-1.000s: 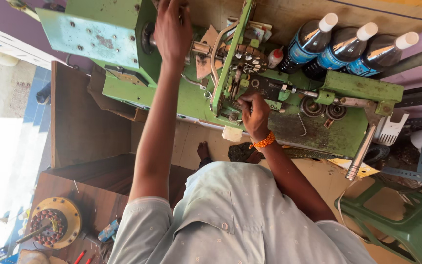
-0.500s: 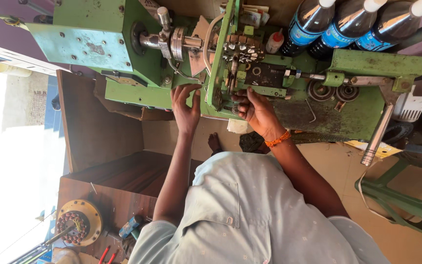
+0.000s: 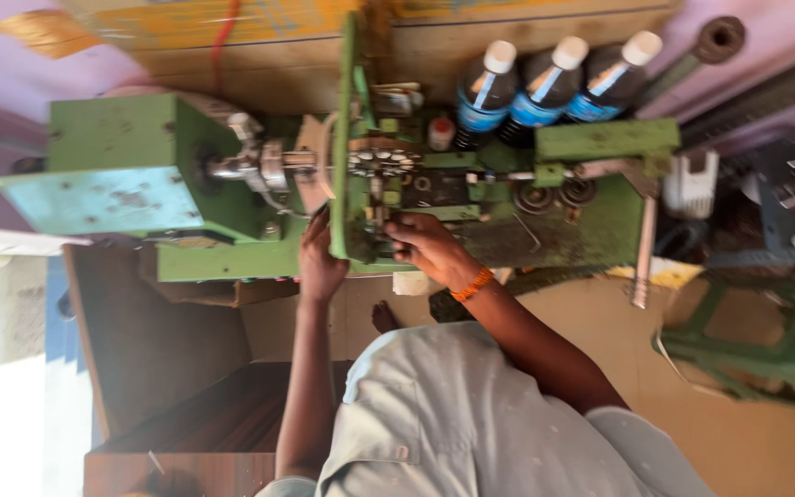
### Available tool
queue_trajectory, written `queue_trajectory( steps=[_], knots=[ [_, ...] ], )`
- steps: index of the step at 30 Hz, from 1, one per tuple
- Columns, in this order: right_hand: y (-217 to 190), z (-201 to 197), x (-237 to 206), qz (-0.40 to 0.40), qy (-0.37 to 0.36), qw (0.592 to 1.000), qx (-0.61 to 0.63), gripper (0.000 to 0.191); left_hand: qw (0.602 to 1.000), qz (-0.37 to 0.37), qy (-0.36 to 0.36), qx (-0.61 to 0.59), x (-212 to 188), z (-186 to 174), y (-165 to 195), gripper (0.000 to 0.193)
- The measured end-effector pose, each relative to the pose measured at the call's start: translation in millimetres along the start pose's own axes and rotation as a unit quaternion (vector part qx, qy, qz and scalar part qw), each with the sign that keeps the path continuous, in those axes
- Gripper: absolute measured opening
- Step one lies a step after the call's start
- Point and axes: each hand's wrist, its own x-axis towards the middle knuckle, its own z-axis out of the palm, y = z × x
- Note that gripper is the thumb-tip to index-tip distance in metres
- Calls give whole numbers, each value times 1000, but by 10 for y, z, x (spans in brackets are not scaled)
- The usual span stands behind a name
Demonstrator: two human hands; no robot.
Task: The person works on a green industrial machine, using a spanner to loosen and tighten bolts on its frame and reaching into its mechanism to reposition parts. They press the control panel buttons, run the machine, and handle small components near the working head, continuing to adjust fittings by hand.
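Small workshop, probably: worn green metal machine (image 3: 232,193) with shaft and gears, wooden bench, dark bottles (image 3: 545,92) at far side, dusty floor.

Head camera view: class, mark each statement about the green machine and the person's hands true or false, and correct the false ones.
1. Both hands are at the green machine. True: the left hand and right hand rest at its upright green plate.
2. Three dark bottles with white caps stand behind the machine. True.
3. The right wrist is bare. False: it wears an orange band.
4. The left hand holds one of the bottles. False: the bottles stand untouched, apart from both hands.
5. A green plastic stool stands on the floor to the right. True.
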Motion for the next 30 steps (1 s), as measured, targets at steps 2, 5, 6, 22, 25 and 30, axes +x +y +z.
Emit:
queue_trajectory(
  steps=[2, 5, 6, 22, 25, 30],
  knots=[
    [20, 18, -43, -15, 6, 1000, -22, 14, 999, -3, -31, -9, -42, -31, -75, 38],
    [53, 44, -74, -5, 23, 998, -56, 15, 998, -23, -49, -14, -57, -72, -173, 37],
    [65, 50, -59, 2, 17, 999, -29, 16, 998, -30, -57, -16, -59, -90, -203, 36],
    [-22, 179, -373, -307, 82, 798, -512, 28, 993, -30, -40, 104, 105, -126, -161, 26],
    [-154, 299, -360, -379, 100, 744, -541, 40, 995, -18, -28, 90, 154, -290, 110, 17],
    [-221, 408, -367, -404, 109, 711, -566, 41, 995, -33, -30, 86, 153, -538, 537, 11]
  ],
)
